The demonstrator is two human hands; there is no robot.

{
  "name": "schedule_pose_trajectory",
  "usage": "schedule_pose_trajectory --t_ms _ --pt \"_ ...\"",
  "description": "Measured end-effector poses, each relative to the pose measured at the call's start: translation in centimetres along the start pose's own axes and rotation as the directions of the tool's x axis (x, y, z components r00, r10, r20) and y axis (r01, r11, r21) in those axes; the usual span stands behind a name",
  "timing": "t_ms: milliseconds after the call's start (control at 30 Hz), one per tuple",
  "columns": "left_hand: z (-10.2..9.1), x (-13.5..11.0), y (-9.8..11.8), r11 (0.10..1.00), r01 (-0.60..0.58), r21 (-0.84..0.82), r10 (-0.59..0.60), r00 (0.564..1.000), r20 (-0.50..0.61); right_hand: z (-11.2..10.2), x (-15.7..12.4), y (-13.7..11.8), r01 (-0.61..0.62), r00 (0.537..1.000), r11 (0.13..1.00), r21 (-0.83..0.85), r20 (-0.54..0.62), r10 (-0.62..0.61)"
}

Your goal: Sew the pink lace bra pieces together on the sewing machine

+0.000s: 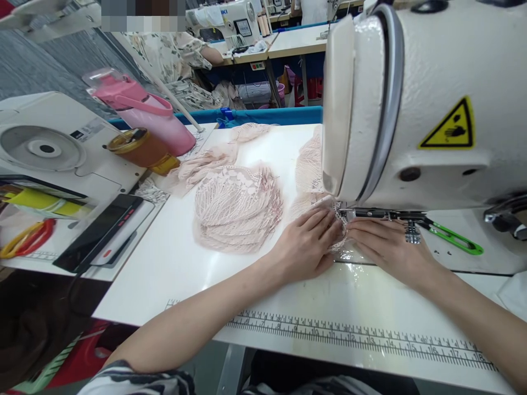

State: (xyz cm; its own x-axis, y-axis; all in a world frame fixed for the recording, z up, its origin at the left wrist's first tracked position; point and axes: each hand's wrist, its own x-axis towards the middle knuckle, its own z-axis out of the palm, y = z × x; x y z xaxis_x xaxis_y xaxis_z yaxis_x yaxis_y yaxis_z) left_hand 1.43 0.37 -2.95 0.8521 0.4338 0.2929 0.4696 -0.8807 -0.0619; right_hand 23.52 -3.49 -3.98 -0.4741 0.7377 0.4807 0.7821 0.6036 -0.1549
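Observation:
My left hand (307, 241) lies flat, fingers stretched, pressing a small piece of pale pink lace (341, 230) onto the bed of the white sewing machine (428, 109). My right hand (385, 247) lies flat opposite it, fingertips on the same lace just in front of the presser foot (411, 233). The two sets of fingertips nearly meet. A heap of matching pink lace pieces (237, 207) sits on the white table (173, 263) just left of my left hand.
More lace (308, 159) lies behind the machine head. Green-handled snips (453, 238) rest on the machine bed. A pink bottle (144, 112), a brown cup (138, 147), a control panel (99, 230) stand left. A printed ruler (362, 336) runs along the front edge. Another person (177, 60) sits behind.

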Motion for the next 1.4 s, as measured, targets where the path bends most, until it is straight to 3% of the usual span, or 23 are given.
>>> schedule_pose_trajectory --t_ms 100,200,333,467,633,867,1200,1400 --pt "0.0 0.0 0.0 1.000 -0.001 0.002 0.001 1.000 0.019 -0.3 0.0 -0.1 0.069 0.994 0.993 -0.101 -0.073 -0.076" --pt "-0.1 0.0 0.1 1.000 0.003 0.018 -0.003 1.000 0.023 -0.2 -0.3 -0.1 0.055 0.988 0.987 -0.152 -0.136 -0.076" --pt "-0.1 0.0 0.2 0.998 -0.005 0.063 0.005 1.000 0.009 0.5 -1.1 0.6 0.049 0.995 0.992 -0.113 -0.079 -0.058" --pt "-0.1 -0.3 0.0 0.989 -0.105 0.100 0.105 0.994 -0.003 0.8 -1.3 1.3 0.079 0.997 0.991 -0.110 -0.017 -0.081" --pt "-0.2 -0.8 -0.8 0.987 -0.160 0.028 0.159 0.987 0.020 0.4 -0.8 0.6 0.130 0.991 0.979 -0.155 0.025 -0.128" --pt "-0.6 -0.9 -1.7 0.985 -0.171 -0.012 0.172 0.984 0.039 0.1 -0.7 -0.4 0.104 0.991 0.975 -0.197 0.104 -0.085" --pt "-0.5 -0.8 -1.9 0.990 -0.144 0.005 0.144 0.990 -0.004 0.3 0.9 -2.5 0.218 0.970 0.951 -0.222 -0.061 -0.236" --pt "-0.5 -0.7 -1.7 0.990 -0.138 0.026 0.139 0.990 -0.015 0.2 0.6 -2.3 0.181 0.975 0.962 -0.206 -0.087 -0.203"
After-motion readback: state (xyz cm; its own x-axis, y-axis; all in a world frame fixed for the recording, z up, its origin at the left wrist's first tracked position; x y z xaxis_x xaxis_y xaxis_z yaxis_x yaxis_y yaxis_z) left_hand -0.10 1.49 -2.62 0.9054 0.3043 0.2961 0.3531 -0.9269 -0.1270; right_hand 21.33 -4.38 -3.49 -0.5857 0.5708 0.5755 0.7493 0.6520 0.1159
